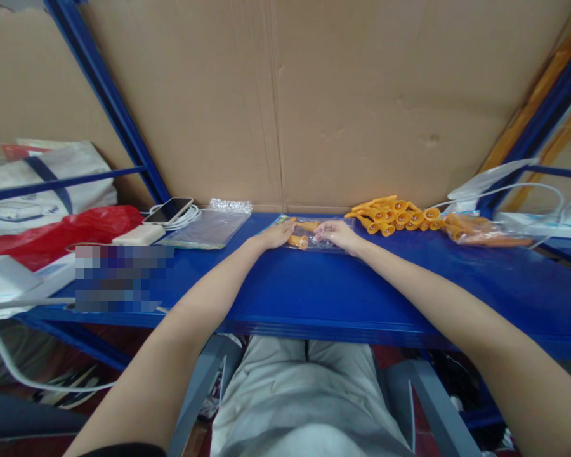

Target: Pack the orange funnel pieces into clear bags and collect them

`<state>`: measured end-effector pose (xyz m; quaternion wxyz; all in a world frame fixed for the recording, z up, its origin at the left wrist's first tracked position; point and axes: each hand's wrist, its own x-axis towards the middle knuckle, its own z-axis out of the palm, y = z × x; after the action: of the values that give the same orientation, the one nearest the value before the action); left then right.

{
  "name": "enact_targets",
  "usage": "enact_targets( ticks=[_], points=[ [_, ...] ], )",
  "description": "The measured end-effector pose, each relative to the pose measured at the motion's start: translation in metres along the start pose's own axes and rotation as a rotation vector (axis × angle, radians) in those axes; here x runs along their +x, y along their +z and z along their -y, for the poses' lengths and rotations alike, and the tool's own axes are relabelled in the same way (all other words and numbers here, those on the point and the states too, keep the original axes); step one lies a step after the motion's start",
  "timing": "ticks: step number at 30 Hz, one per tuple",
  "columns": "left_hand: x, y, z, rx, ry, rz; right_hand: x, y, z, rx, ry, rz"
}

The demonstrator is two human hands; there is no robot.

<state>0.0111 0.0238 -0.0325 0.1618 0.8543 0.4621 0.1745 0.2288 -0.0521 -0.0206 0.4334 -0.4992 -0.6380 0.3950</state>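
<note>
Blue shelf (314,292) | both hands press clear packet (314,233) | contents perhaps orange

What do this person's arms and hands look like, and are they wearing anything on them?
Both forearms are bare from elbow to fingers: no gloves, watch, rings or bands show on the left hand or the right hand. A dark sleeve edge shows at the bottom of the left arm. The right arm's sleeve is out of view.

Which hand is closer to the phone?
Left. The left hand rests on the clear bag, on the side toward the phone; the right hand lies farther away.
</note>
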Motion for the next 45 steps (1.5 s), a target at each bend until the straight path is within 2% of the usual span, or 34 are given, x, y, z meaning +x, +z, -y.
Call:
enact_targets(
  ticks=[2, 4, 16, 27, 32, 38, 45],
  points=[
    [0.001, 0.0, 0.0, 0.014, 0.008, 0.007, 0.004, -0.001, -0.004, -0.017, 0.001, -0.09],
    [0.001, 0.001, 0.001, 0.046, 0.018, 0.019, 0.007, -0.003, -0.007, -0.056, -0.006, -0.096],
    [-0.005, -0.001, -0.004, 0.093, 0.056, -0.023, 0.016, -0.004, -0.021, -0.226, -0.146, 0.152],
    [-0.002, 0.001, -0.002, 0.064, 0.028, -0.015, 0.023, -0.007, -0.03, -0.371, -0.261, 0.187],
    [-0.001, -0.002, -0.004, -0.129, -0.049, -0.065, 0.017, -0.005, -0.024, -0.35, -0.257, 0.117],
    [-0.002, -0.01, -0.004, -0.616, -0.199, -0.074, 0.016, -0.009, -0.02, -0.373, -0.233, -0.001],
    [-0.012, -0.028, -0.003, -0.893, -0.421, -0.291, 0.025, -0.025, -0.022, -0.384, -0.211, -0.203]
  ],
)
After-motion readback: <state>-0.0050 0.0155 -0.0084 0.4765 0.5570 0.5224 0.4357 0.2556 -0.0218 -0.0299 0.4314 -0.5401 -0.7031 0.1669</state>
